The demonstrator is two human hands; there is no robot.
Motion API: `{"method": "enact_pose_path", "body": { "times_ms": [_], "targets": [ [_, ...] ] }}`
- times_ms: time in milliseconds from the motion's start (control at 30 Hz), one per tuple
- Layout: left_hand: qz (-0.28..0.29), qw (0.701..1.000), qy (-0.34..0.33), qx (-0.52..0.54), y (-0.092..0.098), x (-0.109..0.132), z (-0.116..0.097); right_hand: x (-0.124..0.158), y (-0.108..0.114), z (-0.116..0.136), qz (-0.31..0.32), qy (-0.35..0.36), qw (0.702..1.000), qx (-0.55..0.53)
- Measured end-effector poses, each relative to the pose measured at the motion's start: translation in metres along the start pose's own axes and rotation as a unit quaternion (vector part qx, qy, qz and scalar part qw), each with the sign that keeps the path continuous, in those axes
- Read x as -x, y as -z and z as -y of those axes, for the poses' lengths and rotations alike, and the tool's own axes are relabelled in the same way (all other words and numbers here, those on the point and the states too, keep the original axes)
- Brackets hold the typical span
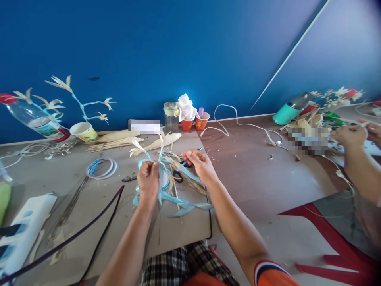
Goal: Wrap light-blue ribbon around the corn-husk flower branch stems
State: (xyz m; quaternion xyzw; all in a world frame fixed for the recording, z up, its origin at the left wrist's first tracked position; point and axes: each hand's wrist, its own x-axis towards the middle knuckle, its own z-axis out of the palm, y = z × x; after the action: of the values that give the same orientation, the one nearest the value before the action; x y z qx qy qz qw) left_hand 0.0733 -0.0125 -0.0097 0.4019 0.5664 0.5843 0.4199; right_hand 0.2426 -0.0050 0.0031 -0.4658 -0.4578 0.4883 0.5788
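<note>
My left hand is closed around thin stems wrapped in light blue tape. Pale dried-husk petals form a flower above its fingers, and a second wrapped stem rises beside the thumb. To the right, my right hand is raised with thumb and fingertips pinched together; what lies between them is too small to make out. Light blue ribbon passes just under that hand, and more of it lies in loose loops on the table. Black-handled scissors lie partly hidden between my hands.
Wrapped flower branches stand in a paper cup beside a tilted plastic bottle. Husks, a ribbon roll, a glass jar and red cups surround the workspace. A co-worker's hands work at right.
</note>
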Motion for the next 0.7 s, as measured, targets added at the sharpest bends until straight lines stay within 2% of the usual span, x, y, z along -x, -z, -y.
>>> {"method": "enact_pose_path", "body": {
  "times_ms": [200, 300, 467, 600, 700],
  "targets": [
    [-0.018, 0.980, 0.039, 0.196, -0.002, -0.005, -0.001, -0.001, 0.002, -0.010, 0.019, -0.035, 0.999, -0.031],
    [-0.018, 0.967, 0.060, 0.249, -0.001, -0.007, 0.000, -0.001, 0.000, -0.012, 0.034, -0.056, 0.997, -0.050],
    [0.008, 0.953, 0.130, 0.275, -0.003, -0.005, -0.002, 0.004, -0.010, -0.011, 0.081, -0.040, 0.996, 0.015],
    [0.019, 0.950, 0.146, 0.274, -0.009, 0.002, -0.006, 0.010, -0.023, -0.016, 0.153, 0.002, 0.985, 0.081],
    [0.032, 0.953, 0.167, 0.250, -0.014, 0.009, -0.010, 0.014, -0.031, -0.020, 0.166, 0.041, 0.978, 0.120]
  ]
}}
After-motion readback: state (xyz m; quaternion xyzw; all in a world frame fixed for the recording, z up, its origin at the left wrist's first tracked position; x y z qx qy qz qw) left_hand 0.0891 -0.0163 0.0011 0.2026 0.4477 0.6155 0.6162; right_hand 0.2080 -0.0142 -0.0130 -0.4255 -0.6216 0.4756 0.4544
